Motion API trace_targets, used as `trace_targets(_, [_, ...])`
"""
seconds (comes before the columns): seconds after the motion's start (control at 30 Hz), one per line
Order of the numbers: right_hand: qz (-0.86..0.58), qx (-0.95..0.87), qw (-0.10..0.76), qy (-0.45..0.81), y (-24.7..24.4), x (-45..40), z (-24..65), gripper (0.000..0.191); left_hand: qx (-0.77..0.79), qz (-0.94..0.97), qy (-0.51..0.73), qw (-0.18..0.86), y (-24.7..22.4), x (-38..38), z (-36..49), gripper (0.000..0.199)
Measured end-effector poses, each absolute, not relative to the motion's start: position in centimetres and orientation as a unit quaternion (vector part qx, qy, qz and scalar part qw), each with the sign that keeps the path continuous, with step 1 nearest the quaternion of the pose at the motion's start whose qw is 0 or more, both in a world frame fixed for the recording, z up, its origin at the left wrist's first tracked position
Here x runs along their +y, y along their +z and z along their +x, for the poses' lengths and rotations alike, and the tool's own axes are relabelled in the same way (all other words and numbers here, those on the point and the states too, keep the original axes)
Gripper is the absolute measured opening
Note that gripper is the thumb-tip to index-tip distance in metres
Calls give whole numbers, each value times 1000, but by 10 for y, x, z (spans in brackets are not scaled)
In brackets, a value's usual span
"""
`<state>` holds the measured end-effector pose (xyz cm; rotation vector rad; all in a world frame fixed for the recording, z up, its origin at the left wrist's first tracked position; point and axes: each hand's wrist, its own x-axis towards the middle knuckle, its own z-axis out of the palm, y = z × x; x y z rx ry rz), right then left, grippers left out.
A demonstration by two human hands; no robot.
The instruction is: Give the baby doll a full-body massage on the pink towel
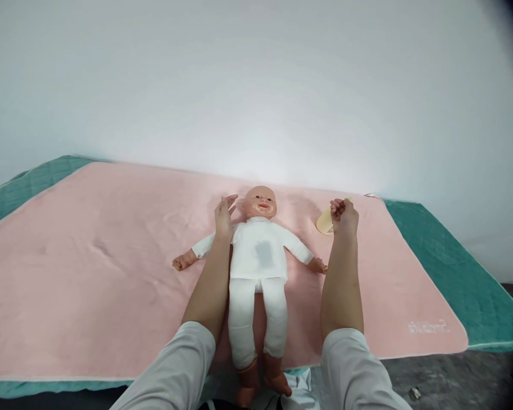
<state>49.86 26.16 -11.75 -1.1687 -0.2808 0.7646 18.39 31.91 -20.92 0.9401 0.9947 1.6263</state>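
Observation:
A doll (260, 247) in a white long-sleeved top and white trousers lies on its back, face up, arms spread, on a pink mat (111, 273). A grey patch marks its chest. My left hand (225, 215) is open beside the doll's head, fingers extended and slightly bent; its forearm crosses the doll's sleeve. To the right, my right hand (344, 214) has its fingers curled in. It overlaps a pale yellow bottle (324, 222), hiding most of it. Whether these fingers grip anything is hidden.
Green quilted padding (448, 273) shows beyond the mat on both sides and along the front edge. A white wall (256, 91) rises directly behind. At lower right, a small metallic object (414, 393) lies on the dark grey floor (453, 378).

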Motion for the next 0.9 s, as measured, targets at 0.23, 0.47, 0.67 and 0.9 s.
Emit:
trace_targets(0.23, [-533,-131,759,350,-118,260,499,28,410,384,669,486,-210,320,184,52])
trace_targets(0.47, [-532,-137,759,349,-119,257,499,29,414,386,666,487,-210,319,184,52])
trace_targets(0.67, [-531,-122,761,351,-116,258,499,28,419,386,662,488,-208,320,184,52])
trace_targets(0.9, [-524,-106,756,377,-107,253,499,30,411,379,666,494,-207,320,185,52])
